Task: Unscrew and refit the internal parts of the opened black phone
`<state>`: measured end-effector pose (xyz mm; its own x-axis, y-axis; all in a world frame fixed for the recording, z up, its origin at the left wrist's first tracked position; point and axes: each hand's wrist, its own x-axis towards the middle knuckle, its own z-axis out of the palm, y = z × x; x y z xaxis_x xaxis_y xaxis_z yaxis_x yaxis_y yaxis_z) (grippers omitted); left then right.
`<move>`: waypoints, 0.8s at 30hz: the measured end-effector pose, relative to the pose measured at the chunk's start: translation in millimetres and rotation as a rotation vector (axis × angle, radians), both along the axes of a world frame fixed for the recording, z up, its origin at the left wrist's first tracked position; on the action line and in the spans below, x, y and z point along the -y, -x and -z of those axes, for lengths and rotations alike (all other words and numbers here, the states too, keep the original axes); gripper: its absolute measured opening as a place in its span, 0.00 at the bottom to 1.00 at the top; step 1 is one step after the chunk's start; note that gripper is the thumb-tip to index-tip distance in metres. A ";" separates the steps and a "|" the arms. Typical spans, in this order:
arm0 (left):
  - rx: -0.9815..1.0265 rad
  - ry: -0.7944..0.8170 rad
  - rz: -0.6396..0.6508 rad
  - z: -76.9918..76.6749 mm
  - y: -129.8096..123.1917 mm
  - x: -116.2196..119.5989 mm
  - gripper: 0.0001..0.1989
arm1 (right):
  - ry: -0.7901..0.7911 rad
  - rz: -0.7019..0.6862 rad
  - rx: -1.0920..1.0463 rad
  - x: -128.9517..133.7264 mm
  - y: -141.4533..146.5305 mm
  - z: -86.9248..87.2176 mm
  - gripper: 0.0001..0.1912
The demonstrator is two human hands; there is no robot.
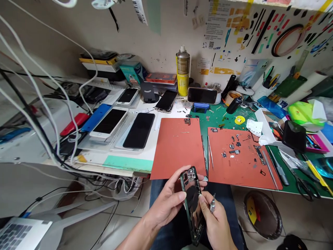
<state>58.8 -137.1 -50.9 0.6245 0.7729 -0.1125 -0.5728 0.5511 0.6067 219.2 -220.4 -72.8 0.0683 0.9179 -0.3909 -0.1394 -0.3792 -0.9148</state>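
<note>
An opened phone housing (191,205), dark with a green edge and bare inner parts, is tilted upright above my lap, just off the table's front edge. My left hand (170,198) grips its upper left side, thumb on the frame and fingers behind. On the right side my right hand (214,215) pinches the frame and also holds a small metal screwdriver (212,203), its end pointing up. Behind the housing lies the left orange mat (177,149), with a few tiny parts near its top.
The right orange mat (234,177) bears small parts and tweezers (270,170). Scissors (303,184) lie at the right edge. Several phones, one a black phone (139,130), stand left. A yellow spray can (182,71) is at the back; a bin (262,215) is below.
</note>
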 end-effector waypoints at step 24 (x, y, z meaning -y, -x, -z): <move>0.038 -0.068 0.030 1.0 -3.0 -1.4 0.41 | 0.024 0.030 -0.032 -2.6 1.3 -23.2 0.29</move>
